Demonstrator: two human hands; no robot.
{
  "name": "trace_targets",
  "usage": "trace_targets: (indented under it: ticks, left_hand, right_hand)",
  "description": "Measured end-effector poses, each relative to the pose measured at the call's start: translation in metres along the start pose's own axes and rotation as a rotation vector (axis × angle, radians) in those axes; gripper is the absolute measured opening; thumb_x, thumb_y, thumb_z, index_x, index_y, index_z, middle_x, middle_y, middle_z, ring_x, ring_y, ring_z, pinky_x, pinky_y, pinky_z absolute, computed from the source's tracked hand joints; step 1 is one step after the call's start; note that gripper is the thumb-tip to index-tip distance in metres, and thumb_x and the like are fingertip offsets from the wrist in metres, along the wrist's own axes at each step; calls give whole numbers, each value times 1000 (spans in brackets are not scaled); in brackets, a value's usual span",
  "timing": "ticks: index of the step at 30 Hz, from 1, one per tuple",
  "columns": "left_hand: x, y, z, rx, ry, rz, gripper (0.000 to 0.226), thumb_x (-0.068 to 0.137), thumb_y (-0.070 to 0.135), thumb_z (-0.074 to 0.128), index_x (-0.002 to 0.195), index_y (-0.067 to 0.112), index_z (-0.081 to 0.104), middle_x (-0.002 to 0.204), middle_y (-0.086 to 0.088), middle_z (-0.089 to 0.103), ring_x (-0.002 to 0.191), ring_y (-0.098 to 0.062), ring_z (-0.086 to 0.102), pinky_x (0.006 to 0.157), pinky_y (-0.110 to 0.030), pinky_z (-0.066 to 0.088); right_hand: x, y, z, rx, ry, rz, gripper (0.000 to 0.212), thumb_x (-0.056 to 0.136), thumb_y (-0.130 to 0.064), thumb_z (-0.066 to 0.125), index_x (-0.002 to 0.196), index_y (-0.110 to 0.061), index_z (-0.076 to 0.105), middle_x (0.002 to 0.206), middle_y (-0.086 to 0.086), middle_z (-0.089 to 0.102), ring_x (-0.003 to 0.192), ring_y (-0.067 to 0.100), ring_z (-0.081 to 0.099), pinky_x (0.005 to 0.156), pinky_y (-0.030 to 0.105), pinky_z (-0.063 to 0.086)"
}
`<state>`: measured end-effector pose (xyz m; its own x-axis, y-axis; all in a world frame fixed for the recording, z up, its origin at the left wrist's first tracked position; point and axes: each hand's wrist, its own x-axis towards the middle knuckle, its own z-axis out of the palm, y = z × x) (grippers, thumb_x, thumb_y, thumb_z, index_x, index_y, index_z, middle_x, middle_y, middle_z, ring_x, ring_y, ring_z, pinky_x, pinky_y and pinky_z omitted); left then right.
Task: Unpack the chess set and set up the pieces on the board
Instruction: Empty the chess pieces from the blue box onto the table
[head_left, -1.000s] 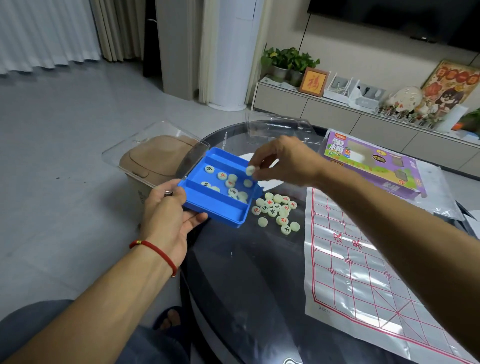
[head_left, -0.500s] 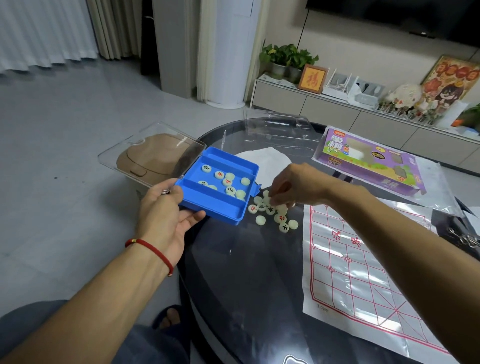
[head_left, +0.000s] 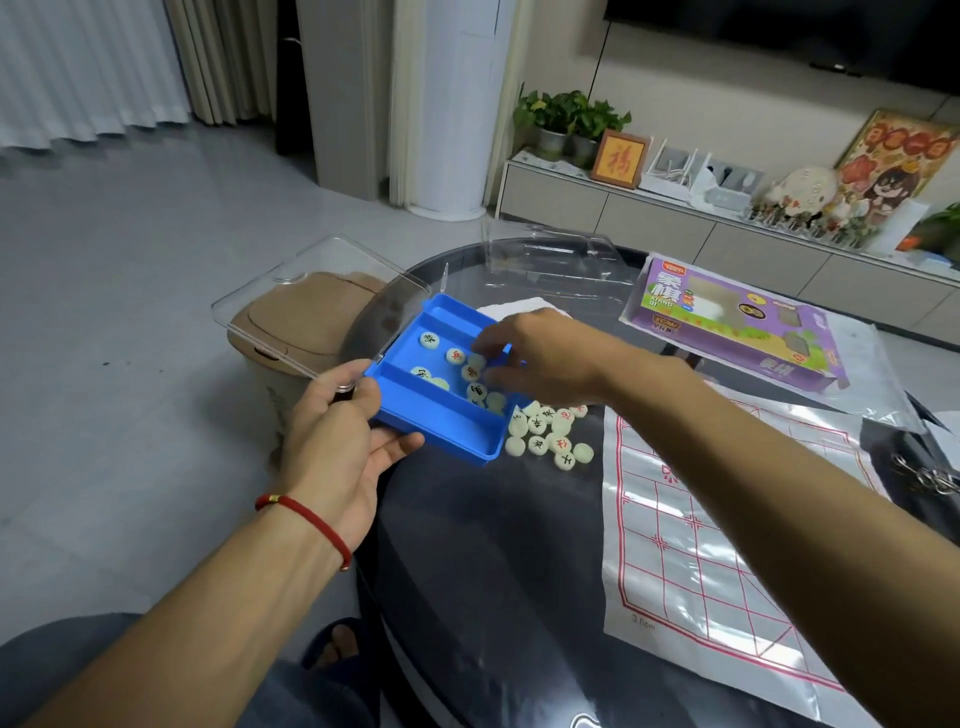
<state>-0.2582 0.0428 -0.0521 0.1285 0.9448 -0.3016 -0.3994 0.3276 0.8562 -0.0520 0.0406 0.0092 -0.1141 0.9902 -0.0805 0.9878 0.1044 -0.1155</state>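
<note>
Over the near-left edge of the desk (head_left: 467, 571) I've got the blue tray (head_left: 441, 415) held tilted, with a handful of pale round chess pieces (head_left: 457, 364) lying loose in its middle compartment. My left hand (head_left: 343, 441) grips the tray's near-left corner, thumb on top and fingers curled underneath, where the clear hinged lid (head_left: 317, 306) swings open to the left. My right hand (head_left: 540, 358) reaches into the tray from the right, fingers curled down over the pieces at the far-right side; whether it's actually pinching one, I can't tell, the fingertips are hidden. Just beside the tray's right end, a pile of pieces (head_left: 548, 431) sits on the dark desk, some marked red, some black. Right of that pile lies the plastic board sheet (head_left: 701, 545) with its red grid, flat under my right forearm. Beyond it, at the far side, the purple box (head_left: 737, 322) lies flat, and a clear plastic insert (head_left: 550, 260) rests near the far rim.
</note>
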Motion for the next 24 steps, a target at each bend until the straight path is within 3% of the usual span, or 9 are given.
trace_targets:
  ticks: [4, 8, 13, 17, 20, 24]
  left_hand:
    - [2, 0, -3, 9, 12, 22, 20, 104, 11, 50, 121, 17, 59, 107, -8, 72, 81, -25, 74, 57, -33, 55]
    - [3, 2, -6, -11, 5, 0, 21, 104, 11, 50, 122, 17, 58, 104, -8, 72, 80, -25, 74, 58, -34, 55]
    - [1, 1, -4, -20, -22, 7, 21, 103, 12, 52, 123, 17, 59, 99, -7, 73, 78, -25, 74, 56, -32, 56]
    - [-5, 0, 0, -25, -91, 8, 23, 103, 10, 51, 123, 16, 59, 95, -6, 74, 72, -21, 73, 54, -31, 56]
    - [-4, 0, -1, -11, -100, 14, 24, 103, 9, 50, 124, 16, 59, 95, -6, 73, 70, -21, 72, 56, -32, 56]
    - [0, 3, -4, -19, -96, -15, 24, 104, 11, 49, 125, 16, 58, 99, -9, 72, 71, -21, 72, 54, -31, 55]
  right_hand:
    - [8, -16, 10, -161, -45, 28, 28, 100, -22, 48, 123, -15, 63, 120, 8, 60, 107, 29, 58, 88, 43, 52]
    - [5, -18, 8, -64, -46, -34, 37, 99, -24, 52, 135, -26, 62, 128, 0, 62, 114, 22, 56, 96, 39, 49]
    - [9, -23, -1, -39, 69, -74, 36, 99, -19, 52, 133, -25, 63, 127, -3, 65, 113, 20, 59, 84, 26, 42]
    - [19, -36, 10, -95, 9, -80, 41, 97, -13, 52, 137, -12, 53, 139, 8, 50, 123, 29, 52, 102, 42, 44]
    - [20, -39, 15, -142, -26, -144, 42, 95, -8, 50, 137, -11, 51, 135, 8, 52, 122, 29, 52, 102, 41, 43]
    - [12, -35, 7, -38, -100, -222, 59, 91, 2, 53, 145, -21, 50, 140, 4, 50, 130, 23, 46, 107, 35, 39]
